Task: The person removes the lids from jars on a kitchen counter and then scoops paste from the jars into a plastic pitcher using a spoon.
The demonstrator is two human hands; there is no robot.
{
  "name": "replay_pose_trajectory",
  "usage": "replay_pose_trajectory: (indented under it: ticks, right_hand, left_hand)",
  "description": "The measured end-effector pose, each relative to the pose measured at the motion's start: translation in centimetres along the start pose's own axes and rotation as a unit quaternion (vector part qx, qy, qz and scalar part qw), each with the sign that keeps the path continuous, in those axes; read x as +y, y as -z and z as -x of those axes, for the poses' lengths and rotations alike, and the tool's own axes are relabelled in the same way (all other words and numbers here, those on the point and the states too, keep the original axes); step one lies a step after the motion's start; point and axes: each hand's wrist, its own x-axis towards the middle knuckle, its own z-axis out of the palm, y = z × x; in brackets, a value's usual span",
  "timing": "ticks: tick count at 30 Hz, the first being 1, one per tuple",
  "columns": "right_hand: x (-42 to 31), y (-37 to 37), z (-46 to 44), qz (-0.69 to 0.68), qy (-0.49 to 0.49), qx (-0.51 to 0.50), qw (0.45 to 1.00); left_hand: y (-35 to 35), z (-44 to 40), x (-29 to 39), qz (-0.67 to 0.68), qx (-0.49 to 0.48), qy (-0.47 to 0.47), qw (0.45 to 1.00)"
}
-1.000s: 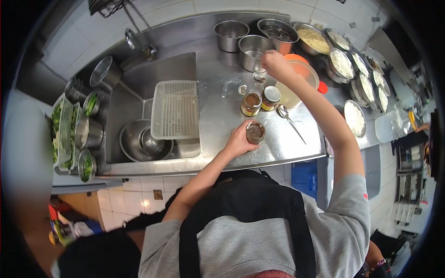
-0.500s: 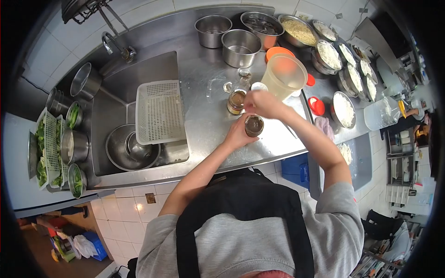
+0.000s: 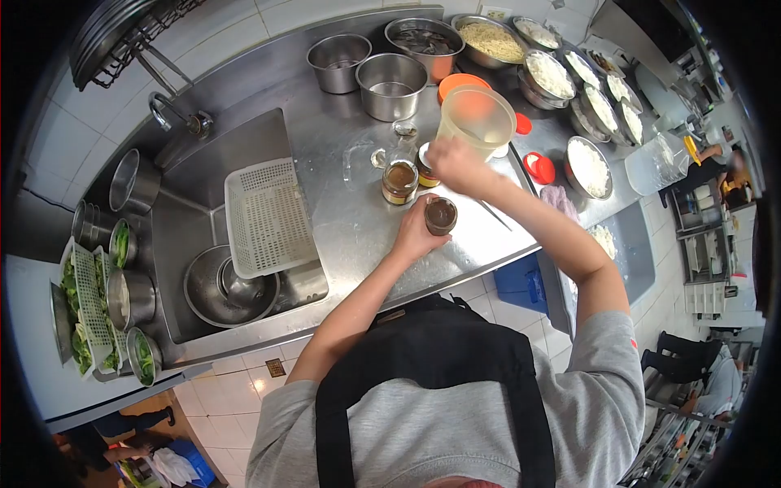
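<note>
My left hand (image 3: 413,233) is wrapped round a small glass jar (image 3: 440,216) with brown paste in it, its open mouth facing up. Just beyond stands an open glass jar (image 3: 399,180) of brown contents with a label. Another labelled jar (image 3: 427,168) is beside it, partly covered by my right hand (image 3: 457,167). That hand is closed, and whatever its fingers hold is hidden. Behind it stands a tall translucent plastic tub (image 3: 477,118). A thin rod (image 3: 496,215) lies on the steel counter under my right forearm.
At left, a sink (image 3: 244,154) holds a white perforated basket (image 3: 271,218) and metal bowls. Steel pots (image 3: 392,85) stand at the back. Several bowls of white shredded food (image 3: 588,167) line the right. Red lids (image 3: 539,168) lie near the tub.
My right hand has moved from above the held jar towards the second labelled jar and the tub. My left hand still holds its jar. The camera view has shifted.
</note>
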Motion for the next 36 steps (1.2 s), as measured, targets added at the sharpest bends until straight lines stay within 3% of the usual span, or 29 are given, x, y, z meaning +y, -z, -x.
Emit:
replay_pose_trajectory:
  ticks: [2,4,5,7,10,14,17,19,21,23,25,28,35,36]
  right_hand:
    - [3.5,0.9,-2.4,0.022,-0.063,0.024,0.997]
    - [5.1,3.9,-5.1,-0.130,-0.125,0.055,0.982]
    - [6.0,2.8,-6.6,-0.129,-0.125,0.059,0.982]
    - [6.9,-0.6,-8.9,-0.189,-0.185,-0.085,0.961]
    - [5.7,-1.7,-10.5,-0.097,-0.172,-0.135,0.971]
    - [6.1,-3.0,-10.9,-0.101,-0.177,-0.125,0.971]
    - [6.9,-2.5,-10.2,-0.156,-0.132,-0.119,0.972]
    - [6.3,-1.1,-9.0,-0.262,-0.122,-0.064,0.955]
    - [3.4,1.8,-6.8,-0.290,-0.086,-0.115,0.946]
    - [0.3,2.1,-3.9,-0.223,-0.078,-0.173,0.956]
    - [-1.4,1.5,-1.3,-0.218,-0.029,-0.144,0.965]
    - [-2.4,0.8,-0.2,-0.150,-0.039,-0.140,0.978]
    - [-2.4,0.1,0.4,-0.137,-0.034,-0.114,0.983]
    - [-1.5,0.3,0.1,-0.081,-0.077,-0.075,0.991]
  left_hand:
    - [-0.5,0.3,-0.7,0.001,0.019,-0.005,1.000]
    - [-0.6,0.5,-0.4,-0.001,0.018,0.002,1.000]
    - [-0.5,0.4,-0.2,-0.003,0.018,0.007,1.000]
    - [-0.4,0.2,0.1,0.004,0.013,0.009,1.000]
    - [-0.4,0.3,0.3,0.004,0.011,0.014,1.000]
    - [-0.4,0.3,0.1,0.003,0.020,0.011,1.000]
    - [-0.4,0.3,0.2,0.006,0.016,0.016,1.000]
    - [-0.4,0.4,0.2,0.013,0.013,0.021,1.000]
    - [-0.5,0.2,-0.1,0.020,0.010,0.024,0.999]
    - [-0.5,0.2,-0.4,-0.005,0.009,0.003,1.000]
    - [-0.5,0.1,-0.3,-0.010,0.005,0.011,1.000]
    - [-0.5,0.0,0.1,-0.022,-0.005,0.030,0.999]
    - [-0.9,-0.2,0.1,-0.025,0.006,0.032,0.999]
    - [-1.0,0.0,-0.2,-0.025,0.007,0.033,0.999]
